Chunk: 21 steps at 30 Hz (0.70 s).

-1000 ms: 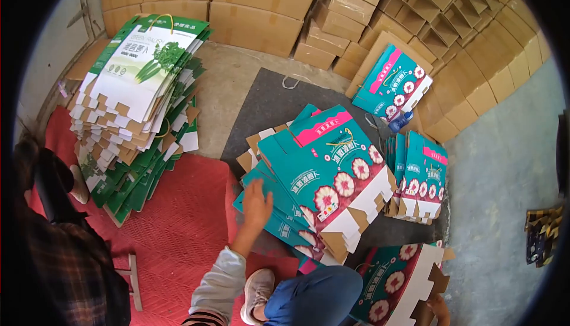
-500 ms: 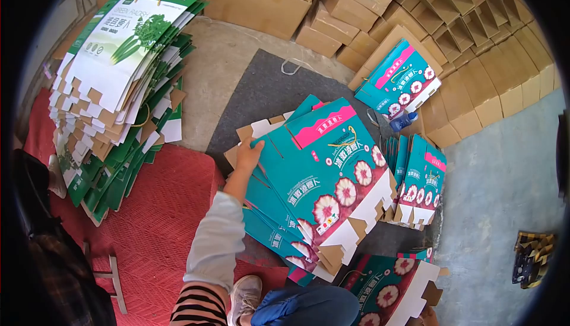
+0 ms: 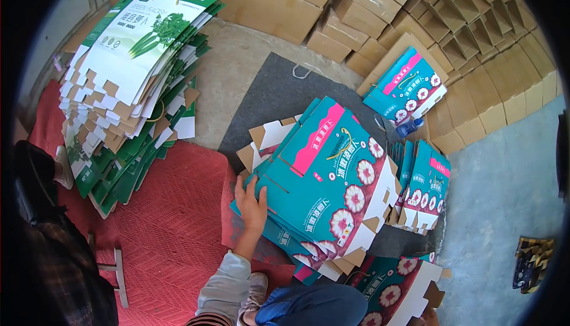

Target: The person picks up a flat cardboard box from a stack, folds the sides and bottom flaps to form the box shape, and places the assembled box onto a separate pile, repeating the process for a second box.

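A pile of flat teal gift cartons [image 3: 309,201] with pink bands and radish-slice pictures lies fanned on the dark mat. My left hand [image 3: 251,204] rests against the pile's left edge, fingers spread and touching the cartons. At the bottom, another teal carton [image 3: 389,287] is tilted beside my knee. Only a sliver of my right hand [image 3: 428,316] shows at that carton's lower right edge, apparently gripping it; most of its fingers are hidden.
Flat green-and-white radish cartons [image 3: 142,59] form a tall leaning stack on the red mat [image 3: 172,207]. More teal cartons [image 3: 427,183] stand at the right. Another teal bundle [image 3: 409,82] leans on brown boxes [image 3: 475,106]. A seated person's dark clothing [image 3: 65,255] is at left.
My left hand has slid from the pile's upper left corner down its left side, and its fingers have spread. The top cartons have turned and lie more closely together. The view has shifted slightly.
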Each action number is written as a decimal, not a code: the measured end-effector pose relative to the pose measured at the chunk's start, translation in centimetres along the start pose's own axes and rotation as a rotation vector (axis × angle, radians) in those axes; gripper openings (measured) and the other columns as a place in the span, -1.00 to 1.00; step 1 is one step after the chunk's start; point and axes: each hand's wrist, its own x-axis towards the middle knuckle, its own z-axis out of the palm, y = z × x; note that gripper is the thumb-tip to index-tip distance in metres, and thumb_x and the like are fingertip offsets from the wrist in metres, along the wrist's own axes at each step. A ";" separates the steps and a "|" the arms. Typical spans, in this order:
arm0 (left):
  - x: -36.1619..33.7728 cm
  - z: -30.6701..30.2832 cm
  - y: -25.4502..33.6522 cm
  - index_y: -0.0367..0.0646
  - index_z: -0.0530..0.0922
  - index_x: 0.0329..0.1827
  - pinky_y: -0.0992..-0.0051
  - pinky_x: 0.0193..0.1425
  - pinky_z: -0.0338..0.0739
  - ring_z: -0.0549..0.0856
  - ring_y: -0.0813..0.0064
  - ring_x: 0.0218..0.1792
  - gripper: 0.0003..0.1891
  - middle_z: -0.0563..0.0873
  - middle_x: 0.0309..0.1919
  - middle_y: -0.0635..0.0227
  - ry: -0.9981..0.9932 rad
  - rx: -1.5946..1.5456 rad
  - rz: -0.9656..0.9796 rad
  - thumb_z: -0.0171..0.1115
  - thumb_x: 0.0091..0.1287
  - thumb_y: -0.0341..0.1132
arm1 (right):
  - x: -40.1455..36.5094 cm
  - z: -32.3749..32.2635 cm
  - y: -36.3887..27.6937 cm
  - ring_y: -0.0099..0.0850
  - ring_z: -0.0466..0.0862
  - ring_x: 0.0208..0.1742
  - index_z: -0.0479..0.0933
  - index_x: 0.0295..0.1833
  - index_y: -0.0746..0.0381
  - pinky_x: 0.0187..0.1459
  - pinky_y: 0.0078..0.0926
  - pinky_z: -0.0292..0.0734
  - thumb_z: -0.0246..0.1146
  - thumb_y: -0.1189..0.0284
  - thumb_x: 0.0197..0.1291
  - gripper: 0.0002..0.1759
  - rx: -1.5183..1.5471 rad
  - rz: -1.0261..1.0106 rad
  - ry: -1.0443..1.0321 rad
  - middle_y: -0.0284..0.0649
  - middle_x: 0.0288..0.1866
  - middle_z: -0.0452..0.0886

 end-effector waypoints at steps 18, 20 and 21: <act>0.5 2.7 -4.1 -0.48 0.27 0.26 0.23 0.28 0.35 0.47 0.01 0.17 -0.02 0.45 0.11 -0.14 -0.082 -0.341 -0.473 0.52 -0.04 0.10 | 0.1 -0.2 0.7 -0.50 0.55 -0.25 0.24 0.34 0.42 -0.28 -0.52 0.50 0.21 0.52 0.15 -0.37 0.063 -0.017 0.020 -0.27 -0.13 0.58; 1.1 3.6 -5.4 -0.48 0.30 0.24 0.24 0.28 0.36 0.48 0.02 0.15 -0.04 0.46 0.11 -0.14 -0.099 -0.383 -0.464 0.52 -0.04 0.10 | -0.2 -0.4 1.4 -0.50 0.54 -0.25 0.23 0.35 0.42 -0.27 -0.52 0.50 0.21 0.52 0.15 -0.36 0.082 -0.027 0.025 -0.27 -0.13 0.58; 1.4 4.0 -6.0 -0.48 0.32 0.23 0.24 0.27 0.36 0.49 0.03 0.15 -0.05 0.47 0.10 -0.14 -0.103 -0.401 -0.455 0.52 -0.04 0.09 | -0.4 -0.4 1.9 -0.51 0.54 -0.25 0.23 0.35 0.43 -0.27 -0.52 0.50 0.21 0.52 0.15 -0.36 0.095 -0.034 0.028 -0.27 -0.13 0.58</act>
